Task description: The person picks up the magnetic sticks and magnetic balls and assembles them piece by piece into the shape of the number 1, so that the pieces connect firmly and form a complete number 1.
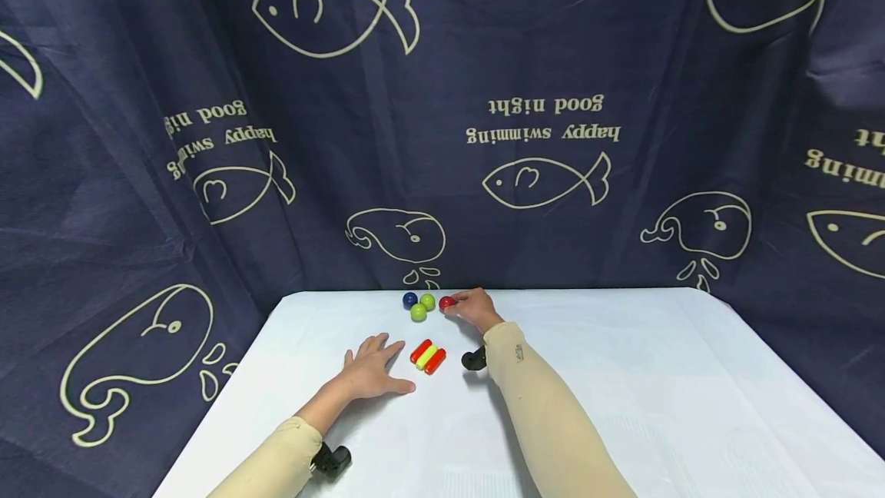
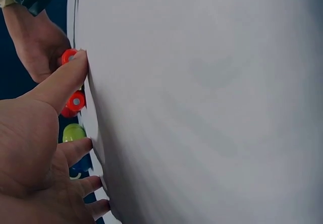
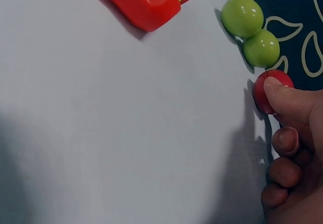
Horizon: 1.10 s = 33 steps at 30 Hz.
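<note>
White worktop (image 1: 657, 406) carries everything. Left hand (image 1: 369, 371) is spread wide, holding nothing; right hand (image 1: 475, 307) pinches red ball (image 1: 445, 302) near the far edge. Red sticks (image 1: 435, 361) and yellow stick (image 1: 425, 357) lie between hands. Glossy ball is probably light, hard, slippery: better grip both sides. Green balls (image 1: 418, 313) and blue ball (image 1: 410, 300) limit its left.

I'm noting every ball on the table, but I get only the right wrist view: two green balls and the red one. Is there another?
Observer: Yes, the head view shows a blue ball close beside the green balls.
Operator: Where is the left hand?
Observer: The left hand is left of the red and yellow bars in the head view.
Operator: Is it holding anything?
Observer: No, its fingers are spread with nothing in them.
</note>
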{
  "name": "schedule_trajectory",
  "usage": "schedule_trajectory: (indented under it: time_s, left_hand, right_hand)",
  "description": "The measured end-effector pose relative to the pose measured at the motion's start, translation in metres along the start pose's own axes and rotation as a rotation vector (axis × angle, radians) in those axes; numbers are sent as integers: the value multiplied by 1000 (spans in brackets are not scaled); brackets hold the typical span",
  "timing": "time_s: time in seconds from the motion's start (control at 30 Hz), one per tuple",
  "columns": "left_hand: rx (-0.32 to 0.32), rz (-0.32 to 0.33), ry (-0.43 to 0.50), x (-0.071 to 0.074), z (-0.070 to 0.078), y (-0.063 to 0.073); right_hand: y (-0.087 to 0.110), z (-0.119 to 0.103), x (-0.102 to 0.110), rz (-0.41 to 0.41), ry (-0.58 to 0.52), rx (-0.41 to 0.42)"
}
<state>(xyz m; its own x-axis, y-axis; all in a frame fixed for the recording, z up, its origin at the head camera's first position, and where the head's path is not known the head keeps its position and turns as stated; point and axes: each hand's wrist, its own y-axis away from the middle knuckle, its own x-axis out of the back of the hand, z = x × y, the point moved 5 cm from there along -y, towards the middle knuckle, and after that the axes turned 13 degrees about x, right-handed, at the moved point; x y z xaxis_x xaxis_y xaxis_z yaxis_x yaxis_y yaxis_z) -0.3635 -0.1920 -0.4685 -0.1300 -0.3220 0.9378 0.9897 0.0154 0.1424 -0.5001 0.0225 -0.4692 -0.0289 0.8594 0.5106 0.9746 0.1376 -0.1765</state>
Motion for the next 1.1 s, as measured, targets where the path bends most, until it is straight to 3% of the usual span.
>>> schedule_trajectory:
  time_s: [0.33,0.57,0.93,1.1]
  left_hand:
    - [6,-16,-24,-3,-2,-2]
    - [3,-7,-15,-4,-3,-4]
    - [-16,15,12,-14,-10,-11]
    - [-15,1,3,-8,-5,-6]
  right_hand:
    - [-2,-3,3,-32,36,-16]
    - [0,-7,10,-37,-10,-12]
    - [3,5,26,-37,-19,-50]
    - [3,9,36,-38,-46,-76]
